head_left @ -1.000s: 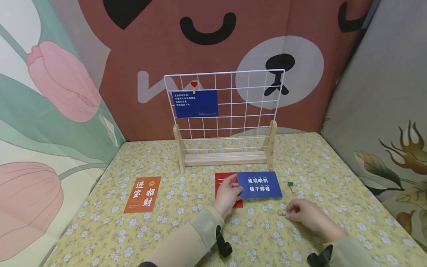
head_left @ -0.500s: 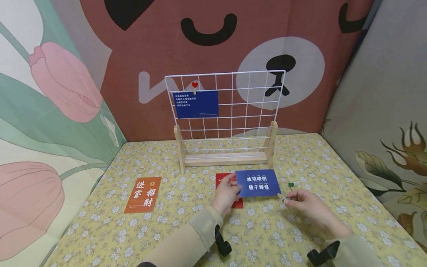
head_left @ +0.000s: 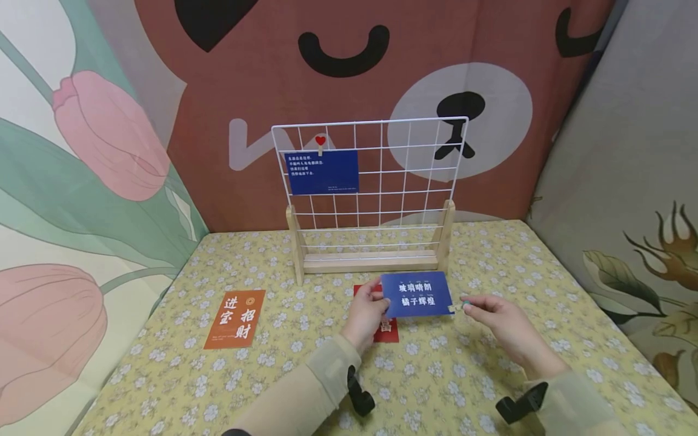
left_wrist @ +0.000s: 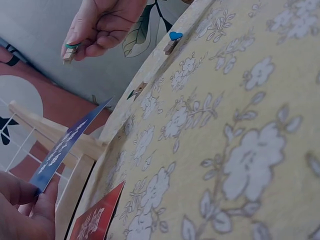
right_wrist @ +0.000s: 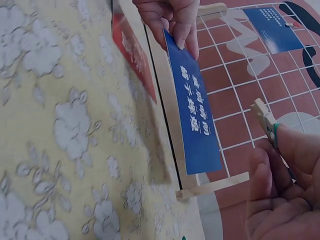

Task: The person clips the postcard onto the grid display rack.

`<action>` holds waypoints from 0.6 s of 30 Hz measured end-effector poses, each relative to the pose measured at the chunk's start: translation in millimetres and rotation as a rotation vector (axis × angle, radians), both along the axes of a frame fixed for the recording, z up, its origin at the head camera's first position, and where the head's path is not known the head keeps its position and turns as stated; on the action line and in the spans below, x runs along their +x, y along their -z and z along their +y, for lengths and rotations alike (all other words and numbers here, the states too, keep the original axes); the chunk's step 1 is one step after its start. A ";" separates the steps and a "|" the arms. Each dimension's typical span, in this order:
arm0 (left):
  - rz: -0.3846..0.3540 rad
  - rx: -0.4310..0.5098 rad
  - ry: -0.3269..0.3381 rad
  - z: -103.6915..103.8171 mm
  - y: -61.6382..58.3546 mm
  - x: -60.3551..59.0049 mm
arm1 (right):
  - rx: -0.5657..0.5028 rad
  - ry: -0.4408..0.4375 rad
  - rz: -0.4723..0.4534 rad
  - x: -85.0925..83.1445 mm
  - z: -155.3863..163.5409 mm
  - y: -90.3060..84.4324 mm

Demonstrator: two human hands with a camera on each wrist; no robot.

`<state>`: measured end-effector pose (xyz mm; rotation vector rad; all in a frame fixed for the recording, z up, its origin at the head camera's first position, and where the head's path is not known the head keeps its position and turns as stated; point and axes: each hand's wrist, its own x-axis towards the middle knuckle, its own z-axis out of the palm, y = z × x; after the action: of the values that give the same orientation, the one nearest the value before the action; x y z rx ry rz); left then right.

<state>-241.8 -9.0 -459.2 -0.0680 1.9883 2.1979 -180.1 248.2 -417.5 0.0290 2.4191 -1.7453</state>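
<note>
Pinched at its left edge in my left hand [head_left: 364, 312], a blue rectangular card [head_left: 417, 303] bearing two lines of white Chinese characters is held up off the worktop [head_left: 163, 387] in front of the right half of the wood-based wire rack [head_left: 371, 262], its printed face tipped up toward me. In my right hand [head_left: 501, 321], a small pale wooden clip [right_wrist: 264, 116], green at the gripped end, points toward the card in front of the rack's right foot, the two apart.

Pale beige slvs [head_left: 297, 393], L & R, w/ blk hook-shaped wrist attachmts [head_left: 358, 396]
</note>
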 end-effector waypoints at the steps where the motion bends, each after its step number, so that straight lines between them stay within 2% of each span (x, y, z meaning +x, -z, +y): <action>1: 0.007 -0.002 0.000 -0.4 -0.1 -0.6 | -0.004 0.000 0.006 -0.7 -0.9 -1.0; 13: 0.087 -0.002 -0.024 -7.7 -4.8 -4.5 | -0.067 0.075 0.062 -12.6 -12.1 -5.2; 18: 0.103 -0.005 -0.029 -10.3 -6.5 -6.3 | -0.093 0.061 0.063 -18.4 -13.6 -5.3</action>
<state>-248.1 -19.2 -452.8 0.0163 2.0583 2.2582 -198.5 234.6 -412.2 0.0375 2.4013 -1.9113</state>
